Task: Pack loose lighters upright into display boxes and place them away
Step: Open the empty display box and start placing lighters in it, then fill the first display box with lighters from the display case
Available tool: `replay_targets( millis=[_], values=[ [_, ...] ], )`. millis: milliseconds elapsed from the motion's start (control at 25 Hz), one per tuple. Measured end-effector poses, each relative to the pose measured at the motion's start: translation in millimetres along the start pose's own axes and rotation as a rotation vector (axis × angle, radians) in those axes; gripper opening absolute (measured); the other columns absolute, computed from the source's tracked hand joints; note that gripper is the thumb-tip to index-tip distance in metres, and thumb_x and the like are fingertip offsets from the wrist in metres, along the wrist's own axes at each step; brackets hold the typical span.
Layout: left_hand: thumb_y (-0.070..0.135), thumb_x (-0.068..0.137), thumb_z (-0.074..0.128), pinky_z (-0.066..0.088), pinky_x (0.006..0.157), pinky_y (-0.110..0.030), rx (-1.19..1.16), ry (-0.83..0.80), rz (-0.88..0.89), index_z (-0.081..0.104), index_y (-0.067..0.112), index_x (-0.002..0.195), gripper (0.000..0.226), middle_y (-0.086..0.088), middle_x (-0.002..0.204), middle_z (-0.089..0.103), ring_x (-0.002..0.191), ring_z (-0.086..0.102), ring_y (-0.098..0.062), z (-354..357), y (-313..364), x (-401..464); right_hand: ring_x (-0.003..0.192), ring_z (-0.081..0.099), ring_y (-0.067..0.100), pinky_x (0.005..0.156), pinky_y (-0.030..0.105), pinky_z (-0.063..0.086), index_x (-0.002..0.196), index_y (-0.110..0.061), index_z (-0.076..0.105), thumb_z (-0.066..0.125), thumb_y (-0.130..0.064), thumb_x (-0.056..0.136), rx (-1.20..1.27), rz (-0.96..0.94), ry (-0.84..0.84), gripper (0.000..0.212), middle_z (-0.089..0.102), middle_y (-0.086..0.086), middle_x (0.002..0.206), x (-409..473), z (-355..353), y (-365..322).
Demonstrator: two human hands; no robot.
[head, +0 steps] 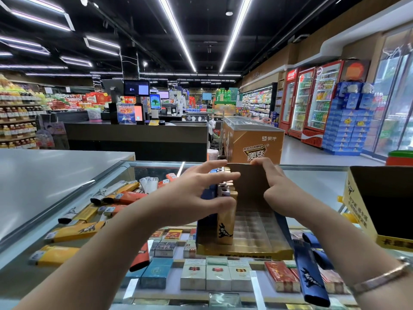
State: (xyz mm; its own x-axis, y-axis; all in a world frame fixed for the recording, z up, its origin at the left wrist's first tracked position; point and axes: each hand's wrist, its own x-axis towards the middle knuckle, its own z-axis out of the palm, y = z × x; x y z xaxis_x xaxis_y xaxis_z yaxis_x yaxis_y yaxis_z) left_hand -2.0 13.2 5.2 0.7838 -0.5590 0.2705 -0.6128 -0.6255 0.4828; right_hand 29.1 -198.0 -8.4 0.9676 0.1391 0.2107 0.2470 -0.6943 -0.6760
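An open cardboard display box (250,189) stands on the glass counter (317,184); its left side holds upright lighters, its right side shows bare plastic slots. My left hand (196,195) has its thumb against a gold lighter (225,222) at the front of the row, fingers spread over the tops of the lighters behind. My right hand (274,189) grips the box's back flap from the right. Several loose orange, yellow and white lighters (116,198) lie on the glass at left. Two blue lighters (310,274) lie at right.
A second yellow and black cardboard box (380,206) stands open at the right edge. Cigarette packs (216,276) show under the glass. A grey countertop (44,175) lies to the left. Beyond are a checkout desk (138,135), a chest freezer (252,139) and drink fridges (312,101).
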Motion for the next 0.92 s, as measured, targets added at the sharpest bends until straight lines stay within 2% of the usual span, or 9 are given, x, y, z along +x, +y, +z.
replay_targets(
  millis=[120,200,320,400,480,600,680,760,920],
  values=[
    [0.06,0.075,0.06,0.009,0.107,-0.032,0.057,0.019,0.034,0.035,0.055,0.13,0.061,0.029,0.146,0.019,0.133,-0.002,0.008,13,-2,4,0.105,0.04,0.022,0.077,0.025,0.045,0.127,-0.035,0.032,0.043,0.01,0.081,-0.034,-0.035,0.056,0.065,0.033,0.004,0.122,-2,-2,0],
    [0.058,0.076,0.061,0.009,0.103,-0.028,0.082,0.062,0.052,0.035,0.053,0.13,0.06,0.029,0.145,0.02,0.13,-0.002,0.012,20,-3,6,0.107,0.042,0.02,0.086,0.028,0.04,0.131,-0.026,0.037,0.046,0.005,0.083,-0.065,-0.086,0.194,0.058,0.038,0.006,0.123,-5,-4,-3],
    [0.06,0.076,0.058,0.015,0.103,-0.029,0.107,0.107,0.052,0.039,0.053,0.125,0.053,0.03,0.143,0.021,0.131,0.0,0.011,26,-4,8,0.091,0.049,0.016,0.075,0.025,0.036,0.119,-0.016,0.052,0.05,0.003,0.083,-0.149,-0.199,0.468,0.041,0.049,0.002,0.103,-13,-14,-17],
    [0.061,0.076,0.056,0.021,0.104,-0.032,0.115,0.134,0.041,0.041,0.052,0.121,0.048,0.029,0.142,0.023,0.13,0.003,0.009,28,-3,8,0.072,0.051,0.015,0.061,0.025,0.037,0.1,-0.014,0.059,0.053,0.0,0.083,-0.236,-0.249,0.521,0.023,0.055,-0.002,0.08,-22,-25,-27],
    [0.06,0.076,0.054,0.026,0.104,-0.035,0.147,0.175,0.028,0.043,0.05,0.118,0.045,0.026,0.142,0.026,0.131,0.006,0.005,31,0,7,0.066,0.051,0.01,0.055,0.023,0.038,0.088,-0.015,0.06,0.056,-0.007,0.084,-0.345,-0.209,0.394,0.01,0.053,-0.006,0.07,-36,-38,-33],
    [0.057,0.078,0.051,0.033,0.103,-0.037,0.241,0.268,0.029,0.045,0.043,0.121,0.046,0.02,0.142,0.032,0.135,0.012,-0.005,38,6,6,0.07,0.056,0.01,0.053,0.02,0.043,0.088,-0.018,0.061,0.061,-0.013,0.085,-0.536,0.038,-0.015,0.006,0.057,-0.004,0.079,-61,-61,-33],
    [0.054,0.08,0.051,0.034,0.102,-0.037,0.257,0.315,0.026,0.045,0.038,0.124,0.047,0.017,0.142,0.035,0.136,0.014,-0.008,43,11,6,0.08,0.06,0.014,0.06,0.022,0.052,0.1,-0.019,0.06,0.065,-0.014,0.083,-0.624,0.215,-0.257,0.019,0.059,-0.001,0.091,-76,-73,-29],
    [0.048,0.08,0.054,0.034,0.102,-0.036,0.223,0.36,0.018,0.047,0.034,0.122,0.045,0.015,0.141,0.037,0.135,0.015,-0.01,48,15,6,0.094,0.057,0.016,0.071,0.023,0.05,0.116,-0.02,0.055,0.07,-0.015,0.079,-0.735,0.311,-0.427,0.04,0.057,-0.002,0.108,-85,-78,-22],
    [0.037,0.079,0.059,0.025,0.091,-0.024,0.123,0.449,-0.031,0.051,0.03,0.115,0.038,0.012,0.139,0.041,0.133,0.014,-0.008,58,24,4,0.106,0.052,0.018,0.077,0.023,0.048,0.13,-0.022,0.045,0.069,-0.008,0.076,-0.821,0.357,-0.529,0.061,0.052,0.001,0.126,-93,-71,-10]
  ],
)
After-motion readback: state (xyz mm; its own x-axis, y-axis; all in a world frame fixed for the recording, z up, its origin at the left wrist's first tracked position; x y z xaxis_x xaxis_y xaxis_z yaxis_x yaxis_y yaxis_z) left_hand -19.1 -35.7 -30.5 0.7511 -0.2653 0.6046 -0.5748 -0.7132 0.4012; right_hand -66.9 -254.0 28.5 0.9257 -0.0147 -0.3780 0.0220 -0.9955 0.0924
